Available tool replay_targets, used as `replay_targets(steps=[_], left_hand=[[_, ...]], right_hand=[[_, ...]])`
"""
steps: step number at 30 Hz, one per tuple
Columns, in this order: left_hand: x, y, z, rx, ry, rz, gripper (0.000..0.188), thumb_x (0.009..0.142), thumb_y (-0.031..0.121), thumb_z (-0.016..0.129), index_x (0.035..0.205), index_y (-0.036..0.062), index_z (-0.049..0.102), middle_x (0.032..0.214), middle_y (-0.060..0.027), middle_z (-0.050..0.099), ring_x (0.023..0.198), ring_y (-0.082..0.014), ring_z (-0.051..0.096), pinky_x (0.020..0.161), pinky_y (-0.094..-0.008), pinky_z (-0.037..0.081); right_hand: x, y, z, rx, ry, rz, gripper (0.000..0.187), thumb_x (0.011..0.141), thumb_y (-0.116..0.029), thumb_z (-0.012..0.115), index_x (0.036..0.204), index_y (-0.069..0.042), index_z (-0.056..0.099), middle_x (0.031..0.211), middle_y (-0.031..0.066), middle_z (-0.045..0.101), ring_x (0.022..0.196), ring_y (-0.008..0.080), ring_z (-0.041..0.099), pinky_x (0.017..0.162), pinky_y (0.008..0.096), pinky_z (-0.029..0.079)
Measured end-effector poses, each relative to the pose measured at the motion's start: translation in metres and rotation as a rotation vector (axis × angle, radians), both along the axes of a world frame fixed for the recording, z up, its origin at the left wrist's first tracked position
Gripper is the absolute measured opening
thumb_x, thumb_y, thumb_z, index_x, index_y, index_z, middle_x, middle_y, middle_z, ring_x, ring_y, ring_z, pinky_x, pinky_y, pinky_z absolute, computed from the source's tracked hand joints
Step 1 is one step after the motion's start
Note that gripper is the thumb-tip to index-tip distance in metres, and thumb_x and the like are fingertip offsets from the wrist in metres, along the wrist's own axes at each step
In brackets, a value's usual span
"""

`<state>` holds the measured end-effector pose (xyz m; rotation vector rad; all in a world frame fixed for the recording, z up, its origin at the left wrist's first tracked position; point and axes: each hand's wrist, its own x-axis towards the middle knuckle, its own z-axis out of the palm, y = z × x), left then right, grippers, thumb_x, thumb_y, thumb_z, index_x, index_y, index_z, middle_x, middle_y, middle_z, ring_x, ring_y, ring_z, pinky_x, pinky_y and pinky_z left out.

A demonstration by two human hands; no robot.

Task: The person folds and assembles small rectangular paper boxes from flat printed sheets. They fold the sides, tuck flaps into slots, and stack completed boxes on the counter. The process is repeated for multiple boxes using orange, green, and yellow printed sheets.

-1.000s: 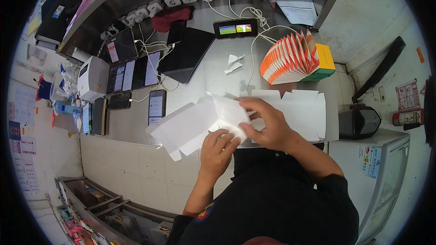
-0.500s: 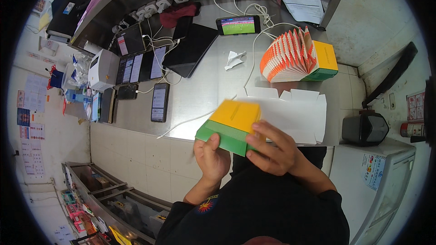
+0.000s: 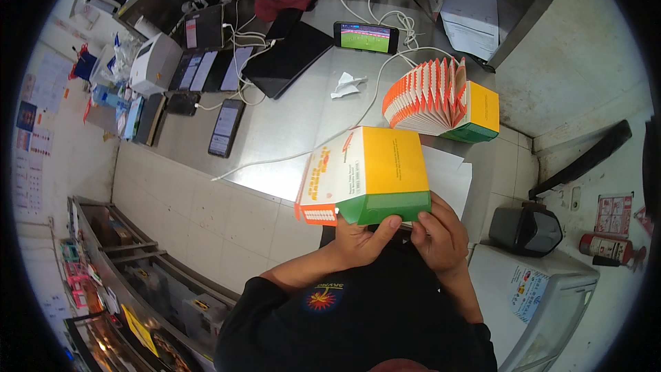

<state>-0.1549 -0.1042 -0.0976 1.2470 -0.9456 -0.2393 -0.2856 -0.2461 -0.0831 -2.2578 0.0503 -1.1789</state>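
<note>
A yellow, green, white and orange cardboard food box (image 3: 394, 165) is held above the table's front edge, close to my body. My left hand (image 3: 365, 242) grips it from below, thumb against the green side and the other fingers mostly hidden behind it. At the green side's right corner, the bent fingers of my right hand (image 3: 444, 231) close on the edge. Beyond the box, a fanned row of nested orange-and-white cartons (image 3: 423, 96) rests on the table, a yellow-and-green one at its right end. A flat white card sheet (image 3: 456, 173) lies partly hidden behind the held box.
On the steel table (image 3: 275, 131), a phone playing a match (image 3: 365, 37) stands among white cables. Crumpled paper (image 3: 348, 85), a black laptop-like slab (image 3: 289, 58) and another phone (image 3: 226, 128) lie left of it. A black dispenser (image 3: 527, 229) sits on a white cabinet at the right.
The box has turned and opened out, its white and orange side now showing at the left. My left hand has shifted right beneath it. The whole view has swung slightly.
</note>
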Motion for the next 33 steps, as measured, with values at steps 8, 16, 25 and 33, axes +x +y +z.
replay_targets(steps=[8, 16, 25, 33], left_hand=[[-0.01, -0.005, -0.028, 0.221, 0.075, -0.25, 0.023, 0.111, 0.008, 0.072, 0.132, 0.0002, 0.076, 0.121, -0.0088, 0.08, 0.107, -0.0163, 0.075, 0.093, -0.0318, 0.058], [-0.004, -0.021, -0.036, 0.181, 0.361, -0.23, 0.026, 0.11, 0.0, 0.071, 0.135, -0.0001, 0.072, 0.129, -0.0116, 0.079, 0.119, -0.0175, 0.074, 0.102, -0.0327, 0.058], [0.007, -0.026, -0.033, 0.013, 0.407, -0.272, 0.026, 0.108, -0.004, 0.07, 0.134, -0.004, 0.073, 0.134, -0.0176, 0.076, 0.123, -0.0191, 0.071, 0.1, -0.0308, 0.056], [0.01, -0.031, -0.034, 0.051, 0.285, -0.226, 0.022, 0.109, 0.001, 0.072, 0.13, -0.001, 0.076, 0.122, -0.0145, 0.078, 0.113, -0.0151, 0.071, 0.094, -0.0296, 0.057]], right_hand=[[-0.03, -0.011, -0.004, 0.243, 0.233, -0.163, 0.013, 0.104, -0.005, 0.077, 0.116, 0.0, 0.077, 0.122, 0.0221, 0.072, 0.112, 0.0399, 0.079, 0.092, 0.0463, 0.067], [-0.011, -0.004, -0.01, 0.73, 0.182, -0.045, 0.012, 0.108, -0.003, 0.072, 0.115, 0.006, 0.077, 0.132, 0.0162, 0.06, 0.125, 0.031, 0.072, 0.094, 0.0364, 0.068], [0.0, -0.008, -0.008, 0.755, 0.199, 0.016, 0.013, 0.108, -0.004, 0.073, 0.116, 0.005, 0.078, 0.132, 0.0145, 0.059, 0.129, 0.0298, 0.069, 0.094, 0.0351, 0.067], [0.002, -0.009, -0.01, 0.818, 0.137, 0.015, 0.013, 0.104, -0.002, 0.079, 0.116, 0.001, 0.082, 0.129, 0.0132, 0.059, 0.129, 0.0349, 0.069, 0.107, 0.0422, 0.059]])
